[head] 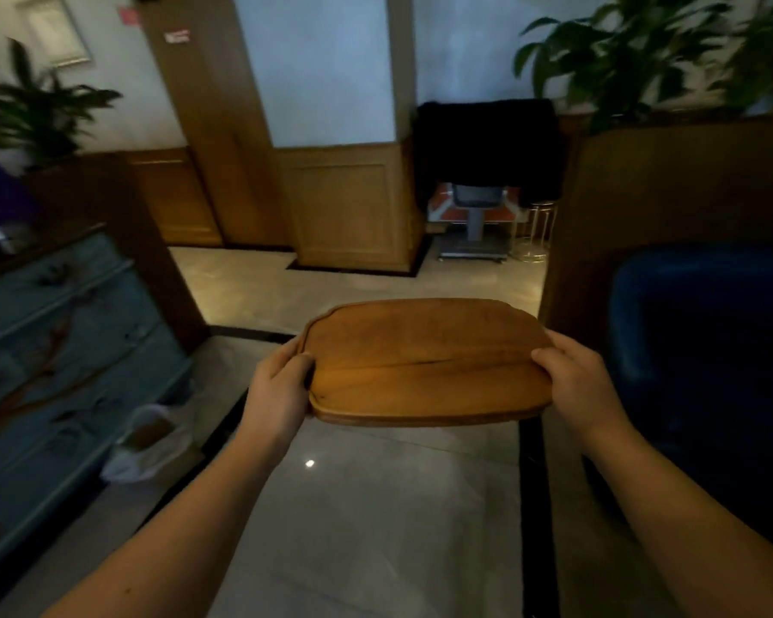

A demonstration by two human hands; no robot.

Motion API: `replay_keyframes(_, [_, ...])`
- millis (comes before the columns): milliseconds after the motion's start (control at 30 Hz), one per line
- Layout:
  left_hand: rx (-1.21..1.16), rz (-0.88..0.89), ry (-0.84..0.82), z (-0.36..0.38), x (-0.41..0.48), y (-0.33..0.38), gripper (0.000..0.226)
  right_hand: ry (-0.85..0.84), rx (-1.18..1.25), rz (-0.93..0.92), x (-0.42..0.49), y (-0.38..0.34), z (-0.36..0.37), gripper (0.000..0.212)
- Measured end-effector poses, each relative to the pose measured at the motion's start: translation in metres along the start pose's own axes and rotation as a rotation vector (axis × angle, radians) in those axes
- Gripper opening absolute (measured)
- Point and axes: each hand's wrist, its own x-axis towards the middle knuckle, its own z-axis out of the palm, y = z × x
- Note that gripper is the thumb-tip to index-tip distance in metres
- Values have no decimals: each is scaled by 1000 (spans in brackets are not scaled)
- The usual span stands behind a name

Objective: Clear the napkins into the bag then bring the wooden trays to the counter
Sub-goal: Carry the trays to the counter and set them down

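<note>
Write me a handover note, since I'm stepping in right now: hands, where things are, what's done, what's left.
Left hand grips the left edge of the wooden tray; right hand grips its right edge. The tray is held level in the air above the tiled floor, nothing on it.
A white bag lies on the floor by the blue cabinet.
Left: carry the tray to the counter, which I cannot identify here.

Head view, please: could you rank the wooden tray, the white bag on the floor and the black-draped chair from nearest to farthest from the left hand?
1. Wooden tray: gripped at its left edge by the left hand.
2. White bag: on the floor, lower left of that hand, beside the blue cabinet.
3. Black-draped chair: far across the floor, ahead and to the right.
</note>
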Motion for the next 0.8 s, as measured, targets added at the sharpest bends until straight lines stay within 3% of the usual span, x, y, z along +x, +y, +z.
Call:
replay_keyframes(333, [9,-118,457,-191,7,-51,32,-374,-34,-56,33,-31,230,26])
replay_keyframes(667, [9,-254,805,-326,69,-95,40,-776,56,-137,109,-55,452,29])
replay_keyframes(800, [16,-282,919,-372,104,-105,32,-923,60,-204,147,-66,539,24])
